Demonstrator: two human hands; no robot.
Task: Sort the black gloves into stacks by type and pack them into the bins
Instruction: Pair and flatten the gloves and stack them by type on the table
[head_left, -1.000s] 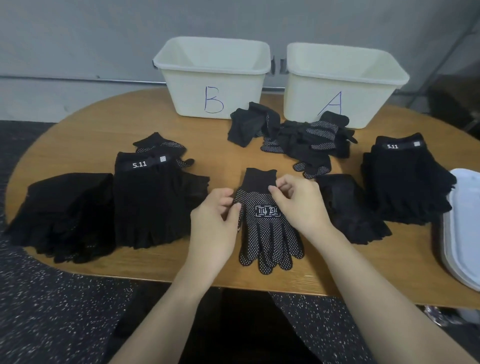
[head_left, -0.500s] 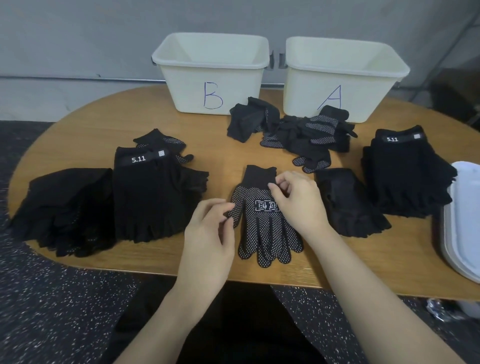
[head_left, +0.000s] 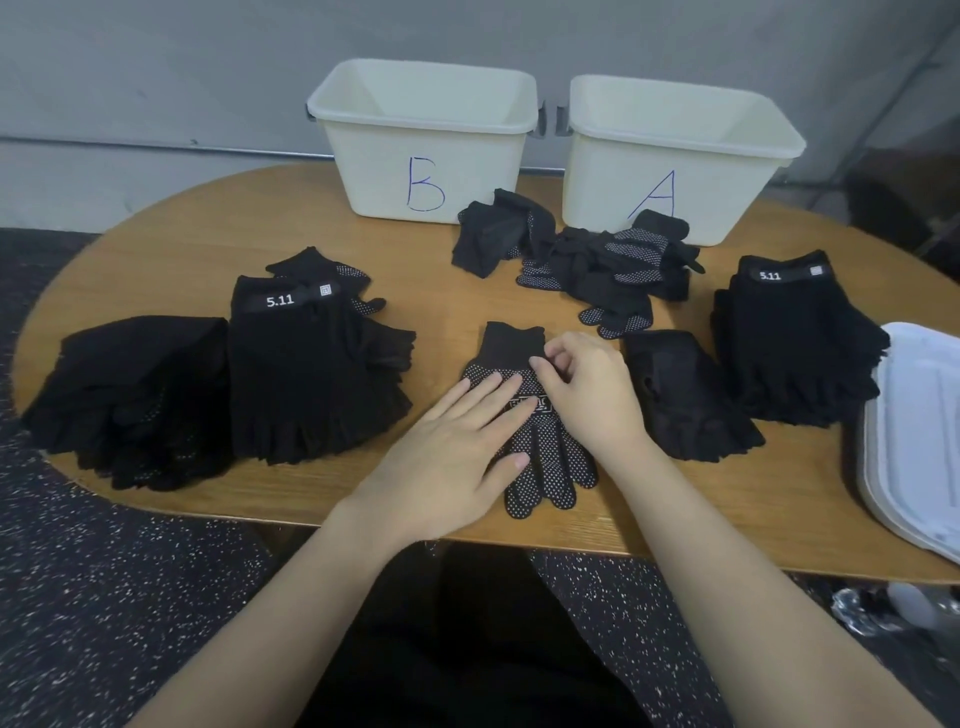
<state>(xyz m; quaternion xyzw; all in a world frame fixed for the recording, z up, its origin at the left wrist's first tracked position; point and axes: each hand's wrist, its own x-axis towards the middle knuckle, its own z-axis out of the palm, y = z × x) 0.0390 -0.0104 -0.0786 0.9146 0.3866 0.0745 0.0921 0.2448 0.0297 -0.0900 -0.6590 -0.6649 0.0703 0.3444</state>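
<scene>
Bin B left of bin A — glove piles before them.

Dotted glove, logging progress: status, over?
Left hand flat on dotted glove. Right hand pinching its cuff. Bins unobstructed, unsorted gloves in front.

From my remote station the view was evenly and fairly dimly lit, soft light falling from overhead, with no hard shadows on the wooden table. The black glove stacks read as near-featureless dark masses; I could resolve only white dots and the "5.11" labels. Mild glare brightened the rims of the cream bins toward 12 o'clock and washed out the white lids at 3 o'clock. Wide-angle distortion bowed the table edge and the wall line, strongest near 9 and 3 o'clock. The left hand and right hand appeared slightly soft. Corners at 1 and 5 o'clock fell into murk.
</scene>
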